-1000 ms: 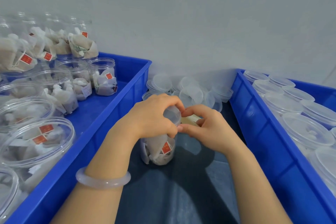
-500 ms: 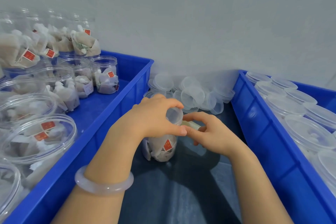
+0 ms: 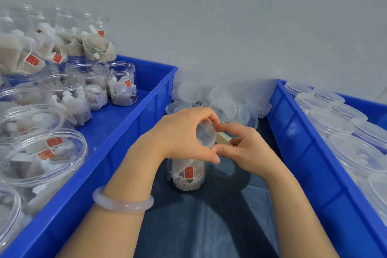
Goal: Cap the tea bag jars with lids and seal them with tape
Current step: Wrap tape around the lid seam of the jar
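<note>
Right hand [image 3: 249, 150] has crept round the lid [image 3: 206, 135], pinching tape [image 3: 223, 138] to seal it; left hand [image 3: 180, 132] grips the jar [image 3: 188, 176] steady.

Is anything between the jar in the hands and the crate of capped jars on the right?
Only the right hand with the tape, beside the jar; beyond it, the right crate's wall to lift over.

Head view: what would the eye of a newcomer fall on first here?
The two hands in the middle come first: the left hand and the right hand grip the capped top of a small tea bag jar standing on dark cloth. Then the blue crates: the left crate holds open jars of tea bags, the right crate capped jars, with loose lids piled between them by the wall.
</note>
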Demonstrator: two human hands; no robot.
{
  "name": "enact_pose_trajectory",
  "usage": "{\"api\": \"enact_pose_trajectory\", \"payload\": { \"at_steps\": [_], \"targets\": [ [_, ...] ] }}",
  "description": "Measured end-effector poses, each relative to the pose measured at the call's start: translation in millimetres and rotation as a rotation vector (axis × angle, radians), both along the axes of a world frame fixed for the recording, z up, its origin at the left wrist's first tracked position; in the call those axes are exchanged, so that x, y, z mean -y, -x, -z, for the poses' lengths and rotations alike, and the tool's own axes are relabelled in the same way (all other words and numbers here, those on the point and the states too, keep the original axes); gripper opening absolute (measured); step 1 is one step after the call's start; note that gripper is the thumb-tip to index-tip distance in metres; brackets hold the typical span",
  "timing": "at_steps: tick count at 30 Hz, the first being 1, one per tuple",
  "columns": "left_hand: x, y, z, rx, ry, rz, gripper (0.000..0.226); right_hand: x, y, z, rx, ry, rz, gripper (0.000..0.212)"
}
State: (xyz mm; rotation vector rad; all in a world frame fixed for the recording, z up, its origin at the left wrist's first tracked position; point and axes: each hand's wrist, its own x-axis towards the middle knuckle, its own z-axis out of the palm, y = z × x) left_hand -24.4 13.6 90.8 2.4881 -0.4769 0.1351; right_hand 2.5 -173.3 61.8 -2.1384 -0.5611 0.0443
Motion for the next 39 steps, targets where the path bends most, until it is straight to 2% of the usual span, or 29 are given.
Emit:
{"api": "enact_pose_trajectory", "payload": {
  "at_steps": [3,7,10,13,16,19,24,27,29,31,33,35,39],
  "targets": [
    [0,0,-3,-0.018,-0.06,-0.023,0.069,-2,1,1,-0.001,0.012,0.021,0.063],
    [7,3,-7,-0.134,-0.222,-0.098,0.078,3,0,0,-0.023,0.058,-0.001,0.049],
    [9,3,-7,-0.206,-0.163,-0.123,0.071,6,0,2,-0.088,0.067,-0.075,0.05],
    [13,2,-6,-0.163,-0.153,-0.129,0.056,7,3,6,-0.179,0.086,-0.05,0.062],
    [17,2,-2,-0.064,-0.246,-0.169,0.044,7,3,5,-0.088,0.103,0.031,0.049],
    [14,0,-1,-0.062,-0.201,-0.152,0.04,9,1,0,-0.047,0.037,0.046,0.034],
    [5,-3,1,-0.028,-0.142,-0.042,0.033,4,2,-2,-0.012,0.024,0.035,0.03],
    [-1,-5,5,0.041,-0.097,-0.024,0.04,0,1,-2,0.007,0.012,0.076,0.034],
    [0,-5,6,0.096,-0.051,-0.047,0.054,-1,1,-3,0.007,0.029,0.08,0.04],
    [5,-5,6,0.122,-0.084,-0.088,0.071,0,4,-4,0.026,0.07,0.031,0.039],
    [10,-6,5,0.06,-0.156,-0.152,0.079,2,5,-6,0.051,0.083,-0.007,0.035],
    [11,-6,5,-0.017,-0.162,-0.194,0.079,4,4,-6,0.061,0.037,-0.018,0.029],
    [8,-5,4,-0.02,-0.118,-0.169,0.069,9,3,-5,0.064,-0.005,0.004,0.025]
  ]
}}
